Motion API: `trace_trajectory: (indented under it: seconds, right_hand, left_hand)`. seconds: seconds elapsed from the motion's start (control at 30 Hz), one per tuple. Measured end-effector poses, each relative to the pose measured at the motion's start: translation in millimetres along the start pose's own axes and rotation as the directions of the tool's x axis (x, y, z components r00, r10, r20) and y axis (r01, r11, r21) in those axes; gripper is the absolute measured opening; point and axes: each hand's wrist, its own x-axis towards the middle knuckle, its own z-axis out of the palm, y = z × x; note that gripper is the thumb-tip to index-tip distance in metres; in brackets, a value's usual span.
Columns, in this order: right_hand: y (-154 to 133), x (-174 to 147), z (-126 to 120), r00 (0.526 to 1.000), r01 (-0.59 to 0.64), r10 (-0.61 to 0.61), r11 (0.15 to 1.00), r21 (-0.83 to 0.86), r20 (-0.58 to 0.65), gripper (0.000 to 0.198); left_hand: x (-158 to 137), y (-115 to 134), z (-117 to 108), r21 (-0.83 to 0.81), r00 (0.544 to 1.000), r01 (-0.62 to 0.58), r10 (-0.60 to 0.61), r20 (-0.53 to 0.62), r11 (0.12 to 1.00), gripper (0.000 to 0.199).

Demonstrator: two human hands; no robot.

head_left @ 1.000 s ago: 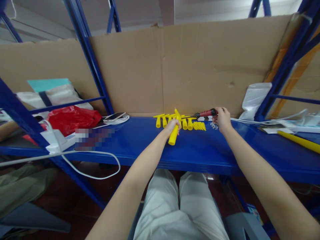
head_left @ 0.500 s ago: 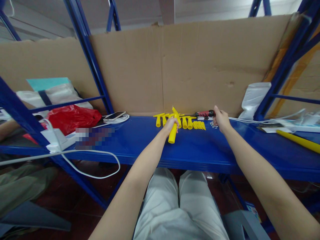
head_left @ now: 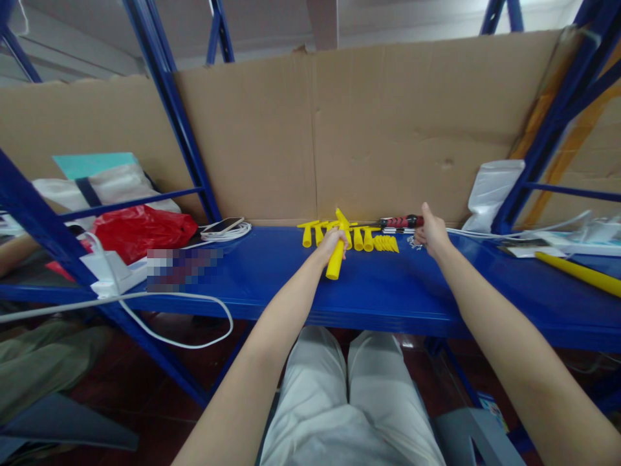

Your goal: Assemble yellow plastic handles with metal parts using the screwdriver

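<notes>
My left hand (head_left: 330, 244) is closed around a yellow T-shaped plastic piece (head_left: 334, 265), its round tube end pointing toward me. In my right hand (head_left: 433, 234) is the end of a screwdriver (head_left: 398, 221) with a red and black handle, the thumb raised. The shaft points left at the head of the yellow piece; whether its tip touches is too small to tell. Behind my left hand stands a row of similar yellow T-shaped pieces (head_left: 307, 235). Small flat yellow pieces (head_left: 386, 244) lie beside that row. Small shiny metal parts, perhaps screws (head_left: 414, 243), lie by my right hand.
A cardboard panel (head_left: 378, 129) backs the blue shelf (head_left: 378, 285). On the left are a phone (head_left: 223, 224) on a coiled white cable, a red plastic bag (head_left: 143, 223) and a power strip (head_left: 121, 275). At right lie a white pouch (head_left: 495, 194) and a long yellow tube (head_left: 577, 273).
My right hand has shifted slightly right with the screwdriver, and its thumb is now raised. My left hand and the yellow piece stay nearly still.
</notes>
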Motion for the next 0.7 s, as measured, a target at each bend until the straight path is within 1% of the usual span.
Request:
trace_trajectory:
  seconds: [0.13,0.2,0.27,0.33,0.4,0.6,0.63,0.7]
  right_hand:
    - [-1.6,0.1,-1.1,1.0,-0.012,0.012,1.0,0.029,0.011,0.022]
    - [-1.7,0.3,-1.0,1.0,-0.001,0.0,1.0,0.031,0.029,0.018]
    - [0.3,1.4,-1.7,0.998,0.053,-0.052,0.999,-0.006,0.04,0.022]
    - [3.3,3.1,-2.8,0.994,0.111,-0.11,0.992,-0.055,0.023,0.031]
    - [5.2,5.0,-3.5,0.992,0.128,-0.128,0.99,-0.06,0.013,0.035]
    - [1.9,6.3,-1.0,0.997,0.07,-0.071,0.997,0.027,0.036,0.02]
    - [2.2,6.3,-1.0,0.996,0.078,-0.079,0.997,0.015,0.037,0.02]
    - [4.2,6.7,-1.9,0.99,0.138,-0.137,0.99,-0.022,0.038,0.025]
  left_hand:
    - [0.4,-1.2,0.0,0.013,1.0,0.003,-0.003,0.013,1.0,0.034]
    - [0.7,-1.4,-0.5,0.013,1.0,0.006,-0.007,0.01,1.0,0.033]
    - [0.8,-1.4,-0.9,0.006,1.0,0.012,-0.012,0.004,1.0,0.03]
    - [0.7,-1.3,-1.1,-0.003,1.0,0.018,-0.018,0.001,1.0,0.029]
    - [0.5,-1.1,-0.9,-0.01,1.0,0.024,-0.024,-0.002,1.0,0.031]
    - [-0.9,0.4,0.2,-0.02,0.999,0.046,-0.046,-0.004,0.999,0.04]
    - [-1.4,0.6,0.4,-0.019,0.999,0.041,-0.042,-0.005,0.999,0.04]
    - [-2.6,1.1,0.7,-0.015,0.999,0.038,-0.038,-0.008,0.999,0.039]
